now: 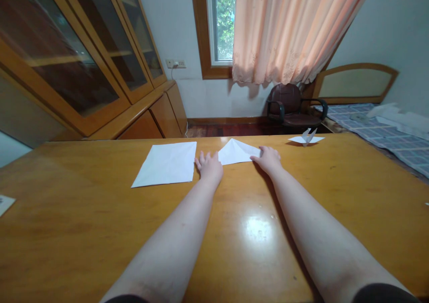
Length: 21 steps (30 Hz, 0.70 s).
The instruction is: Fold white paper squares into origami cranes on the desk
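A white sheet folded into a triangle [236, 152] lies on the wooden table [100, 231] near its far edge. My left hand [209, 165] rests flat at the triangle's left corner, fingers stretched out and touching the paper. At the triangle's right corner my right hand [267, 158] presses down with fingers extended on the paper's edge. A flat white square sheet [167, 163] lies just left of my left hand. A finished folded paper figure [306, 137] sits further right, near the far edge.
A corner of another paper [5, 203] shows at the table's left edge. Beyond the table stand a dark armchair [291, 106], a wooden cabinet with glass doors [83, 61] on the left, a curtained window [288, 30] and a bed [389, 133] on the right.
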Each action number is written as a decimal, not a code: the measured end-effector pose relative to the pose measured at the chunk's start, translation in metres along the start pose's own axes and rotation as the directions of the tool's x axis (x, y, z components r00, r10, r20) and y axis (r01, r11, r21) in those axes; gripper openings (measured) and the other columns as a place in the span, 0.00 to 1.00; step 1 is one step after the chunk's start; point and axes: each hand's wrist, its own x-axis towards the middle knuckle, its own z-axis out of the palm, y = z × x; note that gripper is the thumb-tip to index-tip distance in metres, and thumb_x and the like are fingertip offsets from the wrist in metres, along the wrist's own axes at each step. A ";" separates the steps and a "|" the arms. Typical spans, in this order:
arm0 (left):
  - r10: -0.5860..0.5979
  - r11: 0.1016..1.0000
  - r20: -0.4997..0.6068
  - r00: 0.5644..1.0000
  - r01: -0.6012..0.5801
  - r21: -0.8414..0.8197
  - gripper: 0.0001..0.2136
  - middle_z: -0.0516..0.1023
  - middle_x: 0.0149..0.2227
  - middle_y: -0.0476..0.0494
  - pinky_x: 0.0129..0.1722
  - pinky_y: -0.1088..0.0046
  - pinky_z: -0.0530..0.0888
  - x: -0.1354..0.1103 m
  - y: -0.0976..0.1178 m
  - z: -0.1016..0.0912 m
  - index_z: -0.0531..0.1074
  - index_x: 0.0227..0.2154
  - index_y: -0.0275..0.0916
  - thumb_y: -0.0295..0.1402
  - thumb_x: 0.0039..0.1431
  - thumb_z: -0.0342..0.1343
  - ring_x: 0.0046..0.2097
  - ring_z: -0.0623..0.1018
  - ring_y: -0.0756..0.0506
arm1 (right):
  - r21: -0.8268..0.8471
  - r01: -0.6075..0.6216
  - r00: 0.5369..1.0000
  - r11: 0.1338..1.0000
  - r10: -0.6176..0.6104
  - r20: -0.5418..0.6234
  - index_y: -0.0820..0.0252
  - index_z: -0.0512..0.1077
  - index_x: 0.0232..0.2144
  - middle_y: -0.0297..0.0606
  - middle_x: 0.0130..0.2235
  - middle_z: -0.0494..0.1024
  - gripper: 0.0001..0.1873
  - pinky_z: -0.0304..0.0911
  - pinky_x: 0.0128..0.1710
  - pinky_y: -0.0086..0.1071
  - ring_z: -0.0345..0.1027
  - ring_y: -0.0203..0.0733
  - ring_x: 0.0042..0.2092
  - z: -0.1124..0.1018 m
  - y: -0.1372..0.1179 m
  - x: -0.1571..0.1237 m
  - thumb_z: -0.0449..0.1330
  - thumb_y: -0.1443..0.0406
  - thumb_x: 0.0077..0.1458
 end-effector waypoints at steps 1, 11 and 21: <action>0.051 0.999 -0.002 0.999 -0.051 0.018 0.22 0.63 0.61 0.42 0.62 0.45 0.45 -0.001 0.001 0.002 0.65 0.55 0.49 0.32 0.57 0.47 0.66 0.50 0.34 | -0.008 0.007 1.000 1.000 -0.007 0.002 0.60 0.67 0.53 0.49 0.53 0.70 0.34 0.50 0.56 0.48 0.59 0.56 0.55 0.001 -0.001 -0.001 0.60 0.49 0.47; 0.443 0.897 0.229 0.867 -0.429 -0.108 0.21 0.55 0.65 0.45 0.62 0.45 0.45 -0.010 0.012 -0.004 0.61 0.58 0.50 0.39 0.63 0.41 0.67 0.48 0.36 | -0.097 0.150 0.988 0.984 -0.145 0.062 0.59 0.53 0.62 0.48 0.66 0.49 0.38 0.26 0.61 0.59 0.34 0.58 0.66 0.005 -0.012 -0.007 0.56 0.51 0.52; 0.652 0.758 0.298 0.697 -0.608 -0.237 0.22 0.53 0.66 0.49 0.64 0.50 0.44 -0.015 0.016 -0.005 0.56 0.61 0.50 0.38 0.64 0.40 0.66 0.51 0.42 | 0.015 0.476 0.867 0.879 -0.472 0.157 0.51 0.55 0.62 0.38 0.67 0.48 0.31 0.30 0.62 0.55 0.32 0.50 0.68 0.003 -0.019 -0.015 0.53 0.64 0.56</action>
